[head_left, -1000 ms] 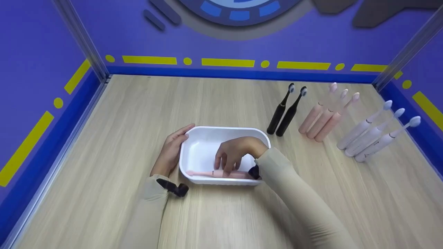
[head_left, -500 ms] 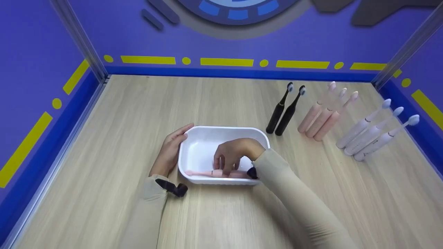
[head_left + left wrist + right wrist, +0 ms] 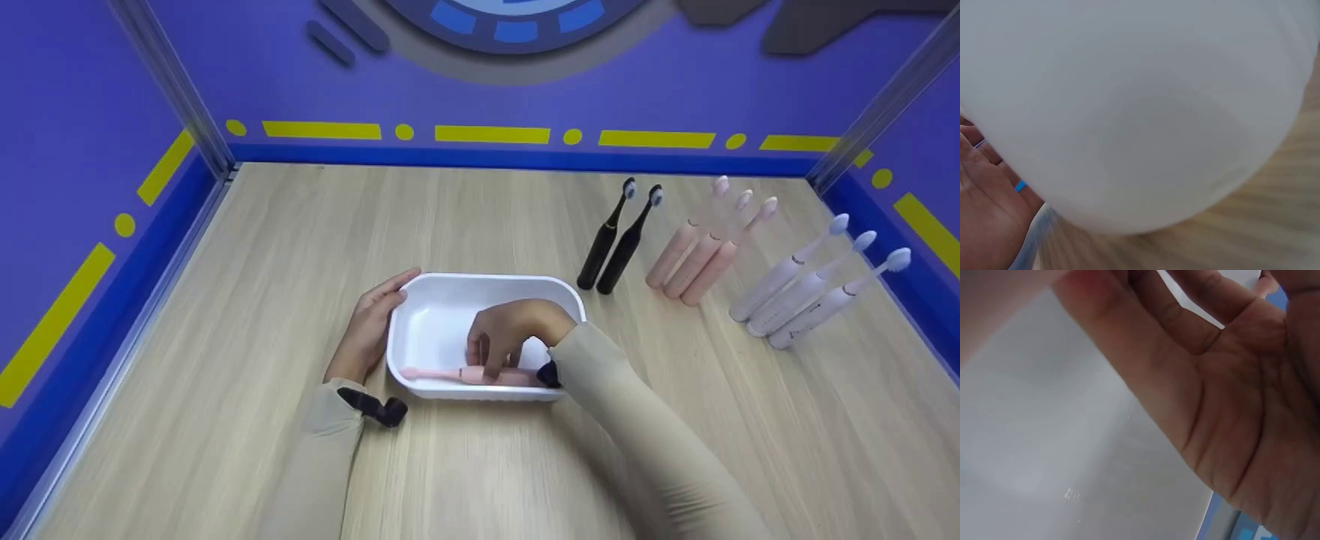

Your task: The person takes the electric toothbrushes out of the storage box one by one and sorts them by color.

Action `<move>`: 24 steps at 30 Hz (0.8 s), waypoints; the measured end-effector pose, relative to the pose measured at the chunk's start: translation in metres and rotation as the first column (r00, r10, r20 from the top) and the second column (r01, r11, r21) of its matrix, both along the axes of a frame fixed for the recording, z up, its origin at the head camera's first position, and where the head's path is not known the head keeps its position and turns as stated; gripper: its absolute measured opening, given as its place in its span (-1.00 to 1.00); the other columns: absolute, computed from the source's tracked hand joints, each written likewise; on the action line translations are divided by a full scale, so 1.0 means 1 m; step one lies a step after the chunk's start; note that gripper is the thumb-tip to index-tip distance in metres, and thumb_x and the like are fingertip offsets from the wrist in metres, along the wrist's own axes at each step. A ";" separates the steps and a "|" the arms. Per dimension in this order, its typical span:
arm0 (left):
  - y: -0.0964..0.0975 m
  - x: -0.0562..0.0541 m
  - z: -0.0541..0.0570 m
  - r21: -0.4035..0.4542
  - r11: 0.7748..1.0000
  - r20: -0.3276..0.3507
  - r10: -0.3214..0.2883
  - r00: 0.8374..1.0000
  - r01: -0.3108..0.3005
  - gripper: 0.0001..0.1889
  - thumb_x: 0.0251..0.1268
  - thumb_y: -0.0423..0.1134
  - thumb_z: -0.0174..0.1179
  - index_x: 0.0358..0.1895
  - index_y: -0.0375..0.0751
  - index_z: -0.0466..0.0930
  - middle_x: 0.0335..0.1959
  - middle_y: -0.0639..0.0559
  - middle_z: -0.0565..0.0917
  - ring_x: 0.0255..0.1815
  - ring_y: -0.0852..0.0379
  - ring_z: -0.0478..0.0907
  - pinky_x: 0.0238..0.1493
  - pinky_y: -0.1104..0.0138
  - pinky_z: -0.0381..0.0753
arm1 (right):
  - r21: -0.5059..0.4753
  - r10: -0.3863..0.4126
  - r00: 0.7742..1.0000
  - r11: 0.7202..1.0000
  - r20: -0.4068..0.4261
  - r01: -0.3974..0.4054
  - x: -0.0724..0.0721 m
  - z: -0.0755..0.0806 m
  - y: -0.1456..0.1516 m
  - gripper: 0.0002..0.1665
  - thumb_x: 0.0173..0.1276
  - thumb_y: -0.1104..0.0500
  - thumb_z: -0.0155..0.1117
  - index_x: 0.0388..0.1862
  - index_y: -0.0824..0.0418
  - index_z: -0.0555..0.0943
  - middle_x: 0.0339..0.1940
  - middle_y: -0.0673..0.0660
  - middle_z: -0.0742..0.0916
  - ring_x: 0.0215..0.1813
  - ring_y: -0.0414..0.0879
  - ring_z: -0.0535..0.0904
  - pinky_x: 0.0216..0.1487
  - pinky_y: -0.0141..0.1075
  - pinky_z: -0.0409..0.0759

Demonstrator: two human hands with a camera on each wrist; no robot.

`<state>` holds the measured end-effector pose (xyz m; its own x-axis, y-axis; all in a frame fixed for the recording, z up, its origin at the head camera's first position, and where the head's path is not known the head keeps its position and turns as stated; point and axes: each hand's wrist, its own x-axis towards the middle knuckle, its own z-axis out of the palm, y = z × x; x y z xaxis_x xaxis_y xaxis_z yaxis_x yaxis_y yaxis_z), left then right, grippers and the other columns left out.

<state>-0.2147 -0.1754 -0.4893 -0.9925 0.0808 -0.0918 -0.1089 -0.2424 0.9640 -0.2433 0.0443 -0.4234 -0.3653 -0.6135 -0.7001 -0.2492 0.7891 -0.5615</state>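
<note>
A pink electric toothbrush [image 3: 435, 374] lies along the near inner side of a white plastic tub [image 3: 427, 322], its head toward the left. My right hand [image 3: 510, 330] reaches over the tub and pinches the handle, thumb in front and fingers behind. In the right wrist view the palm of the right hand [image 3: 1230, 399] fills much of the picture; I cannot make out the toothbrush there. At the tub's left end rests my left hand [image 3: 367, 330], fingers extended along the outside and touching near the far left corner. The left wrist view shows its palm [image 3: 988, 214] beside the tub wall [image 3: 1140, 124].
Upright on the wood-grain table [image 3: 300, 240], right of the tub, stand two black electric toothbrushes [image 3: 609, 251], then three pink toothbrushes [image 3: 697, 262] and three white toothbrushes [image 3: 799, 300]. Blue-purple panels [image 3: 480, 90] enclose the table at the back and sides.
Hardly anything differs: both hands, the tub and the pink toothbrush keep their places. The head view has only shifted slightly.
</note>
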 end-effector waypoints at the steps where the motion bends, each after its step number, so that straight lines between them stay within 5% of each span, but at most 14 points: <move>1: 0.000 0.000 0.000 -0.003 1.000 -0.003 0.000 1.000 0.000 -0.52 0.40 -0.40 -0.17 0.36 -0.34 0.32 0.44 -0.15 0.32 0.47 0.02 0.22 0.49 0.24 0.21 | -0.004 -0.003 1.000 1.000 0.003 0.003 0.000 0.000 0.000 -0.74 0.07 0.26 0.45 -0.21 0.17 0.67 -0.29 -0.01 0.69 -0.33 -0.22 0.58 -0.26 -0.34 0.67; 24: 0.000 0.000 0.000 -0.026 1.000 0.027 0.006 1.000 -0.006 -0.53 0.41 -0.36 -0.14 0.36 -0.26 0.34 0.43 -0.04 0.34 0.47 0.10 0.24 0.46 0.30 0.25 | -0.063 0.063 0.997 0.996 -0.041 -0.065 0.000 -0.001 0.007 -0.78 0.12 0.23 0.40 -0.21 0.11 0.69 -0.36 -0.04 0.65 -0.35 -0.23 0.55 -0.31 -0.41 0.62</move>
<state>-0.2150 -0.1752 -0.4892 -0.9901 0.0722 -0.1208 -0.1338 -0.2180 0.9667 -0.2435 0.0514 -0.4246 -0.3497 -0.6798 -0.6446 -0.3207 0.7334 -0.5994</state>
